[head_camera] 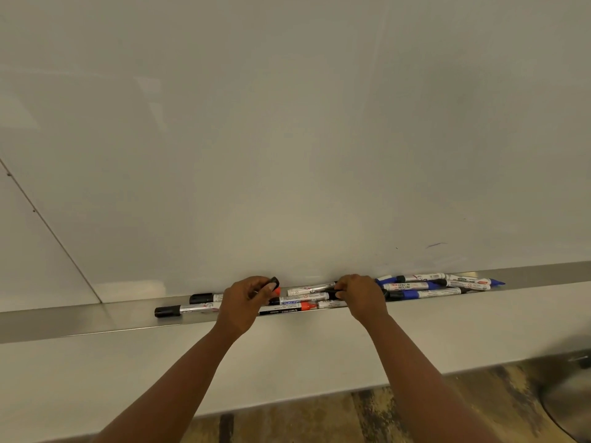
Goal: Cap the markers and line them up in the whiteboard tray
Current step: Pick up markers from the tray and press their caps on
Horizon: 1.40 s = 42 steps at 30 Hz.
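Note:
Several markers lie in the metal whiteboard tray (96, 318). Two black-capped markers (182, 310) sit at the left. My left hand (244, 302) pinches a small black cap (274, 280) with something orange-red (277, 290) just under it. My right hand (359, 297) grips the dark end of a white marker (310, 288) in the middle pile. A black-barrelled marker with an orange band (287, 310) lies in front. At the right, blue-capped and black-capped markers (422, 287) are heaped crosswise.
The whiteboard (287, 139) rises straight behind the tray. A white ledge (287, 356) runs below it. Patterned floor (367, 417) shows at the bottom, with a grey round object (569, 398) at the lower right.

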Motion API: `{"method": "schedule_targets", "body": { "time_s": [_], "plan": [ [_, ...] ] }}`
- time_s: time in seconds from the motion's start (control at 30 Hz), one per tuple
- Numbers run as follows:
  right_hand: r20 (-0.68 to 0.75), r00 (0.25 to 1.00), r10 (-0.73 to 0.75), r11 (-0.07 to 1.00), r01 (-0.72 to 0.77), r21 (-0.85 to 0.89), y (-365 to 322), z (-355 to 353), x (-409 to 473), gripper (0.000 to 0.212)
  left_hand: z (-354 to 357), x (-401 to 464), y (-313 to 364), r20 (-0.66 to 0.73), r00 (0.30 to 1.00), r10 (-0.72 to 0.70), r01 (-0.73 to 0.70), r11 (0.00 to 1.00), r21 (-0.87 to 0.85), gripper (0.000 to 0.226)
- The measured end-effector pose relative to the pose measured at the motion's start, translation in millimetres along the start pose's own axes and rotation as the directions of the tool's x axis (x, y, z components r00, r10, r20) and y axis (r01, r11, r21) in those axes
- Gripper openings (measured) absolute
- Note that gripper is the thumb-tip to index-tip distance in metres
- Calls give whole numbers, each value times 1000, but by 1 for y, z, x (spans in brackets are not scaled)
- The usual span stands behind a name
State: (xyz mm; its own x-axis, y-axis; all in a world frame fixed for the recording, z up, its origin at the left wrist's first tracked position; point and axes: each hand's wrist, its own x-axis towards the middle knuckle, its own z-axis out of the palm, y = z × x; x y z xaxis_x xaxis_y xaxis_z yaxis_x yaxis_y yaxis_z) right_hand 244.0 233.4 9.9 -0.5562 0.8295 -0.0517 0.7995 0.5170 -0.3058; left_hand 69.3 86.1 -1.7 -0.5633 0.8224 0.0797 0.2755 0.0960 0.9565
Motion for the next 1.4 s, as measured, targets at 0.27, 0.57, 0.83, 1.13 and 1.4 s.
{"method": "schedule_targets", "body": {
  "time_s": [0.27, 0.57, 0.83, 1.13, 1.4],
  "plan": [
    [-79, 996, 50, 985, -62, -163, 19, -5, -3, 23, -5, 3, -4, -61, 998, -13, 18, 997, 81, 15],
    [41, 948, -315, 941, 307, 144, -26, -1, -11, 21, -5, 3, -6, -91, 996, -17, 23, 998, 66, 14],
    [24, 929, -370, 889, 362, -282, -27, 19, 1, 24, -10, 4, -6, -107, 993, -43, 44, 999, 7, 10],
    [100, 911, -400, 817, 404, -410, -22, 19, 10, 29, -9, 4, -8, -89, 995, -42, 44, 999, 29, 5],
    [34, 887, -461, 842, 448, -300, -16, 15, 3, 27, -12, 3, -8, -79, 997, -4, 9, 998, 64, 6]
  ]
}}
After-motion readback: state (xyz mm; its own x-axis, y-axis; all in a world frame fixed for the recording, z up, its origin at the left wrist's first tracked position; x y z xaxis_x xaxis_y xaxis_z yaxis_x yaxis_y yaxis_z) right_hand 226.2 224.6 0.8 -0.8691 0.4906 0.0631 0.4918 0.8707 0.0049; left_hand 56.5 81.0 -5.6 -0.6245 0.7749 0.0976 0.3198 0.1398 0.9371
